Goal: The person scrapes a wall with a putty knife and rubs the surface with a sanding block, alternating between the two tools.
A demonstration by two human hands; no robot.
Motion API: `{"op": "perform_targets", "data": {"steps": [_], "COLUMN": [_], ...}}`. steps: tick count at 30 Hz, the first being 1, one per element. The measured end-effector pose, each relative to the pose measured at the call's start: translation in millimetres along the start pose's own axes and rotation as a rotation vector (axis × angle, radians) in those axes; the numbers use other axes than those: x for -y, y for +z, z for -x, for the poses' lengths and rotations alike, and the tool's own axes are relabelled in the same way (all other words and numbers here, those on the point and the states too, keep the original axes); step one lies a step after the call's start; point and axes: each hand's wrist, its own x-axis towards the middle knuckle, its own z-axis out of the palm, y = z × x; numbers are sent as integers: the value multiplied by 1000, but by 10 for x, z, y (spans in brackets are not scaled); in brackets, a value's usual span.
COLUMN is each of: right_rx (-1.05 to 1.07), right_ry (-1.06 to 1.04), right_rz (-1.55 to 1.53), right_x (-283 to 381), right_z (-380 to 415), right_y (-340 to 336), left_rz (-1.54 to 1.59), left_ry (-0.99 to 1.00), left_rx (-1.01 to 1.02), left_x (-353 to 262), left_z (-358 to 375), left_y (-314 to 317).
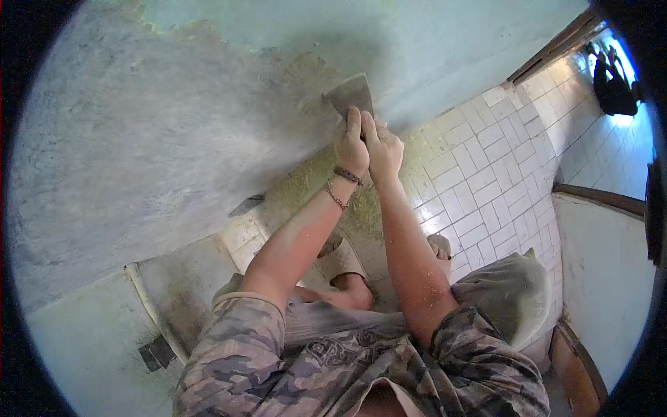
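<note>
Both my hands are closed together on a wide metal scraper (353,95), whose flared blade points up at the wall (208,125). My left hand (352,144), with two dark bracelets at its wrist, has its thumb laid along the base of the blade. Close against it on the right, my right hand (384,151) also grips the tool, and the handle is hidden in the fingers. The blade's edge lies at or very near the wall, beside a rough brownish patch (306,73). Pale green paint remains above, and bare grey surface spreads to the left.
Greenish flakes (368,201) litter the tiled floor (486,160) below my hands. My feet stand near the wall. A pale sack (514,292) is at my right. A doorway frame (556,45) and a dark figure (615,83) are at upper right. A pipe (154,309) runs at lower left.
</note>
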Motion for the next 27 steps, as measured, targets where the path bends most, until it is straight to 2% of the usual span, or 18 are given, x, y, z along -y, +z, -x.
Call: {"op": "perform_targets", "data": {"steps": [2, 5, 7, 8, 9, 13, 15, 16, 17, 19, 20, 21, 23, 24, 25, 27], "right_rx": [-39, -58, -38, -22, -11, 39, 48, 46, 44, 225, 154, 149, -6, -98, -96, 28], "right_ry": [-68, 43, -44, 81, 90, -64, -301, -318, -335, -228, -273, -284, -95, -286, -266, 16], "right_rz": [-75, 24, 131, 3, 9, -116, -159, -140, -120, -164, -301, -302, -197, -85, -75, -79], "right_x": [-40, -45, -115, 3, -59, -147, -132, -90, -51, -91, -94, -80, -102, -148, -144, 24], "right_z": [-17, -6, 23, 59, 66, -74, -163, -202, -239, -284, -162, -98, -77, -151, -119, -100], "right_y": [32, 36, 30, -28, -6, 112, 189, 160, 131, 75, 52, 49, 69, 97, 71, 5], "left_rz": [26, -13, 92, 105, 113, 7, -157, -84, -84, -232, -265, -262, -311, -274, -275, -155], "left_ry": [-69, -151, -207, -148, -85, -82, 139, 25, 10, -86, -107, -96, -102, -131, -154, -76], "left_rx": [-30, -79, -87, -72, -59, -93, -44, -34, -42, 49, 85, 90, 118, 79, 79, 103], "left_x": [147, -1, 92, 172, 229, 18, -71, -72, -14, 40, 60, 88, -26, -70, -13, 51], "left_z": [-11, 22, 27, -20, -22, -52, -114, -192, -195, -156, -176, -159, -129, -109, -91, -168], "left_y": [-11, 22, 35, 8, -44, -40, -64, -80, -100, -175, -175, -182, -82, -24, -33, -45]}}
